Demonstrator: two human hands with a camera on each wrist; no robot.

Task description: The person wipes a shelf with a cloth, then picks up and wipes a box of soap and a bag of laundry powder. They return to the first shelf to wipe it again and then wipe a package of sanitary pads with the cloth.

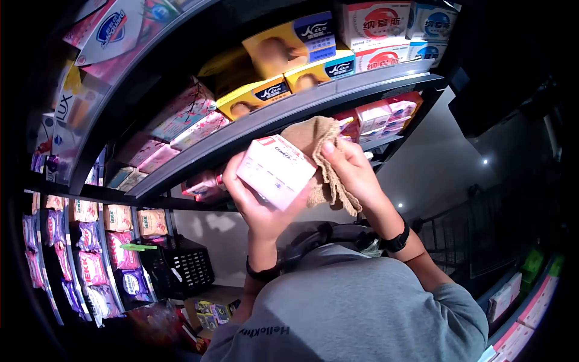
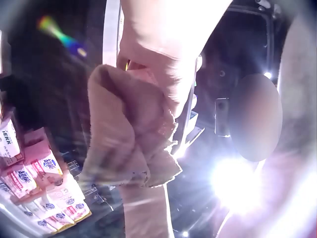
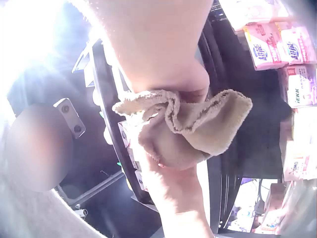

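Observation:
A white-and-pink box [image 1: 277,172] with small printing sits tilted in my left hand [image 1: 250,202], whose fingers and thumb grip it at the side and underneath. My right hand [image 1: 356,172] holds a bunched tan cloth [image 1: 325,193], its thumb on top. Part of the cloth lies behind the box's right edge in the head view. From the left wrist the cloth [image 2: 119,124] hangs in folds below my left hand [image 2: 158,39] and covers most of the box. The right wrist view shows the cloth [image 3: 218,129] draped under my right hand [image 3: 158,59].
A shelf [image 1: 325,90] just beyond my hands carries yellow boxes [image 1: 256,96] and red-and-white boxes [image 1: 377,27]. Bagged goods [image 1: 93,268] fill the racks at left, near a black basket [image 1: 193,265]. More boxed goods [image 1: 506,295] stand at lower right.

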